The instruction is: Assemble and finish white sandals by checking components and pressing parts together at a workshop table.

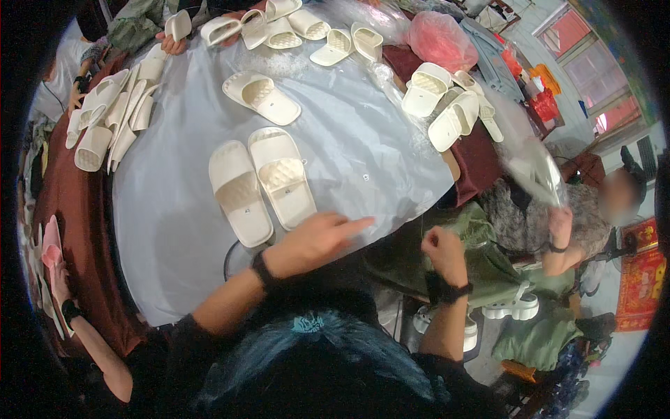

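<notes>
Two cream slippers lie side by side on the grey plastic sheet (pixel 349 133) in front of me: a left one (pixel 252 222) and a right one (pixel 293 202), heels toward me. My left hand (pixel 310 244) hovers beside the right slipper's heel, index finger stretched to the right and the others partly bent. It holds nothing that I can see. Past the sheet's near edge, my right hand (pixel 444 253) is raised with its fingers curled together; whatever they may pinch is hidden. A small white piece (pixel 366 177) rests on the sheet. Farther off lies a single cream slipper (pixel 279 109).
Cream slippers are piled at the left (pixel 105 105), and more lie along the far edge (pixel 309 25) and at the right (pixel 426 87). A pink plastic bag (pixel 441 42) sits behind. At right, a person holds clear plastic (pixel 534 164); a co-worker's hand at left touches a pink slipper (pixel 51 241).
</notes>
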{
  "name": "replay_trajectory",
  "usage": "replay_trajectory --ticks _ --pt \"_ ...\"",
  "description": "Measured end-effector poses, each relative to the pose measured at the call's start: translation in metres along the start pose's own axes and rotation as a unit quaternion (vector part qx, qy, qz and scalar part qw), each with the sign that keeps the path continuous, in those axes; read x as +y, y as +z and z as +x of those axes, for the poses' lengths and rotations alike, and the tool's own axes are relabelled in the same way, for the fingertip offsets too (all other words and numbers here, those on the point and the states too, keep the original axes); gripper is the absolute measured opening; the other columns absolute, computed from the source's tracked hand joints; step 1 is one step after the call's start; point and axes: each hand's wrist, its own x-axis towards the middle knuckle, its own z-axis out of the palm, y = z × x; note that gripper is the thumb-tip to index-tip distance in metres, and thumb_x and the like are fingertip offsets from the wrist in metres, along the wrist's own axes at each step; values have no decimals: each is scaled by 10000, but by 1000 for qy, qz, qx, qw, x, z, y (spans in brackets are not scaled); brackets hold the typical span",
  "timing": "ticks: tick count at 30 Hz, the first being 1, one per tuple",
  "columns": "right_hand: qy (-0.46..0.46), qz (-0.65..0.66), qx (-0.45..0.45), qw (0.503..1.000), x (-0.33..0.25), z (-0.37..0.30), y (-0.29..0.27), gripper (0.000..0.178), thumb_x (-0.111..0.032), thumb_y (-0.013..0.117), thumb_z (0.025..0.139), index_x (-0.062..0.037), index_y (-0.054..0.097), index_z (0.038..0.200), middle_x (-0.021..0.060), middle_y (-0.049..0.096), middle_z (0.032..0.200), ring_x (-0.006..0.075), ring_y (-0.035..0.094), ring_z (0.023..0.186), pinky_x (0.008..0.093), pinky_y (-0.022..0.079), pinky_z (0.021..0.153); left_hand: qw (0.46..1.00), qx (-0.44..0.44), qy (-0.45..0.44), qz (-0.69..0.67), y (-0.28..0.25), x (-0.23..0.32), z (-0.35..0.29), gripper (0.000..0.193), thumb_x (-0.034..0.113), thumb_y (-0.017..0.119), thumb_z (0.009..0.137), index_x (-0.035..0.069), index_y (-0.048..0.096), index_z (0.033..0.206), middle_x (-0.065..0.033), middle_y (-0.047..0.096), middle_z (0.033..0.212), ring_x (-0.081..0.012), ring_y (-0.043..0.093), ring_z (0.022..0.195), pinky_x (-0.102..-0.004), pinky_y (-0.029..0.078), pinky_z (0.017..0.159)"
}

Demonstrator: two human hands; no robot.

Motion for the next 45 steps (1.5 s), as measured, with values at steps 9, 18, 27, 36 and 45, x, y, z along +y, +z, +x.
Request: replay_trajectory --ticks 9,18,27,36,45 --pt "-95 120 -260 954 -17 -77 -54 109 -32 650 762 5 585 842 112 585 781 226 595 731 323 471 653 984 -129 88 89 65 -8 47 365 311 549 920 122 527 1231 -138 622 924 -351 608 916 -453 485 782" --pt "-224 130 -398 880 -39 -60 -34 139 -41 674 773 8 571 852 94 541 764 213 568 674 315 459 611 689 -109 -189 -691 34 19 17 438 243 508 1000 109 404 1404 -85 670 969 -190 654 956 -287 499 726" --pt "-317 68 -457 828 -78 -17 13 137 -65 653 734 10 566 809 135 535 752 301 576 728 360 451 638 579 110 -210 -781 -34 15 -81 397 261 474 994 39 452 1322 -98 669 1053 -222 645 1021 -259 501 728" --pt "-275 -4 -406 872 -94 20 45 124 -45 636 715 8 568 804 172 573 722 323 564 661 367 452 625 501 280 -165 -802 -32 -5 -145 345 163 356 1011 8 417 1313 -207 640 1091 -347 612 1090 -366 574 843" --pt "-363 -57 -207 907 -83 35 49 84 -26 620 728 -6 567 789 194 585 722 382 587 676 410 457 610 531 328 -186 -759 -38 1 -137 279 208 425 1023 -3 520 1179 -172 656 1062 -310 626 1087 -329 567 869"
